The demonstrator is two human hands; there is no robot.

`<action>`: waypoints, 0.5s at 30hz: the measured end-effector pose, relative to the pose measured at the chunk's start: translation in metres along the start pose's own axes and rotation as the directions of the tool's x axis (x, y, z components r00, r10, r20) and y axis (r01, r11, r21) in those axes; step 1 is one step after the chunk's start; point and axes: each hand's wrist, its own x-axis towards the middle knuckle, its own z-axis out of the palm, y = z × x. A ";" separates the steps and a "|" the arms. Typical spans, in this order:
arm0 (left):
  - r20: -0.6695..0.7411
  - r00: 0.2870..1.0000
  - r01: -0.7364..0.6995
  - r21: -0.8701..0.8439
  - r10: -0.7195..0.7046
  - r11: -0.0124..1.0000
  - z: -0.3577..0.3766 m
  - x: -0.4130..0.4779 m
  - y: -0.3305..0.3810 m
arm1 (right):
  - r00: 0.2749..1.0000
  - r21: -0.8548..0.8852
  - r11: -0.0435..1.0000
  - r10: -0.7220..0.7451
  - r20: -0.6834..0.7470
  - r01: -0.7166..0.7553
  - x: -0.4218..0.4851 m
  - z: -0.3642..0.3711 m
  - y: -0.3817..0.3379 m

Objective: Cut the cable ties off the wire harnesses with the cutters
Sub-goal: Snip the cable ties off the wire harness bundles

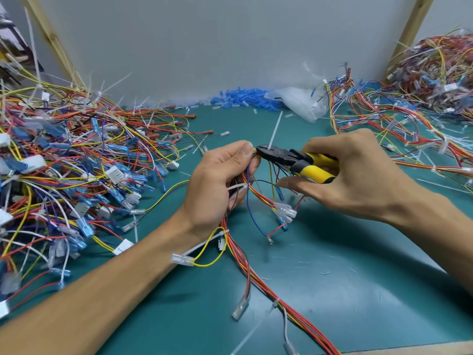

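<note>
My left hand (221, 180) grips a wire harness (252, 267) of red, yellow and blue wires, holding it up over the green mat (358, 278). My right hand (353, 172) grips yellow-handled cutters (297, 160). The black jaws sit at a white cable tie (275, 133) right beside my left thumb, and the tie's long tail sticks upward. Another white tie (236, 187) wraps the harness lower down in my left palm. The harness trails down toward the table's front edge.
A big tangle of harnesses (66, 170) covers the left of the mat. Another pile (414, 119) lies at the right and back right. Loose blue sleeves (245, 98) and a clear plastic bag (302, 103) lie against the back wall.
</note>
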 end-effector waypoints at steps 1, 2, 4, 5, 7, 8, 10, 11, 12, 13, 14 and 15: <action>0.003 1.000 0.003 -0.007 -0.003 1.000 -0.001 0.000 -0.001 | 1.000 -0.036 0.999 0.011 0.020 -0.011 0.000 0.000 -0.001; 0.005 1.000 0.006 -0.015 -0.006 1.000 -0.001 0.001 -0.001 | 0.999 -0.071 0.997 0.020 0.040 -0.017 -0.001 0.000 -0.002; 0.008 1.000 0.013 -0.018 -0.013 1.000 -0.002 0.001 -0.002 | 0.997 -0.128 0.992 0.027 0.078 -0.017 0.000 0.001 -0.004; 0.008 1.000 0.017 -0.013 -0.017 1.000 -0.002 0.002 -0.002 | 0.995 -0.149 0.989 0.031 0.095 -0.017 -0.001 0.001 -0.005; 0.007 1.000 0.026 -0.003 -0.026 1.000 -0.003 0.003 -0.002 | 0.992 -0.169 0.985 0.043 0.121 -0.022 -0.001 0.000 -0.007; 0.006 1.000 0.027 0.000 -0.027 1.000 -0.003 0.003 -0.003 | 0.990 -0.168 0.985 0.048 0.131 -0.026 -0.001 0.000 -0.007; 0.010 1.000 0.023 0.005 -0.023 1.000 -0.003 0.003 -0.003 | 0.988 -0.154 0.988 0.053 0.147 -0.031 -0.002 -0.002 -0.008; 0.013 1.000 0.021 0.009 -0.021 1.000 -0.003 0.002 -0.002 | 0.987 -0.144 0.989 0.052 0.150 -0.030 -0.002 -0.002 -0.008; 0.014 1.000 0.019 0.012 -0.019 1.000 -0.003 0.002 -0.002 | 0.987 -0.132 0.991 0.047 0.151 -0.027 -0.002 -0.003 -0.009; 0.015 1.000 0.018 0.014 -0.018 1.000 -0.003 0.002 -0.001 | 0.987 -0.121 0.992 0.041 0.153 -0.022 -0.002 -0.003 -0.009; 0.016 1.000 0.015 0.018 -0.016 1.000 -0.002 0.001 -0.001 | 0.987 -0.114 0.993 0.034 0.156 -0.017 -0.002 -0.003 -0.009; 0.017 1.000 0.015 0.022 -0.015 1.000 -0.002 0.001 0.000 | 0.987 -0.108 0.994 0.030 0.161 -0.013 -0.002 -0.003 -0.009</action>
